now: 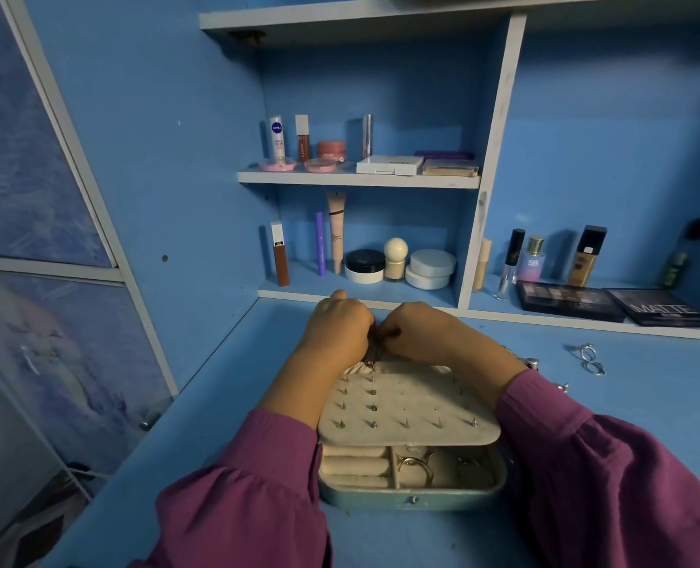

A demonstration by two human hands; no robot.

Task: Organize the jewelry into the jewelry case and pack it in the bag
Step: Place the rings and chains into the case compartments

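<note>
Both pinching a dark necklace, left hand and right hand touching above the far edge of the open jewelry case on the desk; chain dangling straight down onto the earring panel.

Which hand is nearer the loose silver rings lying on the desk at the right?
Right. The right hand is over the far end of the jewelry case, on the side of the silver rings. The left hand sits farther left, beyond the right hand.
</note>
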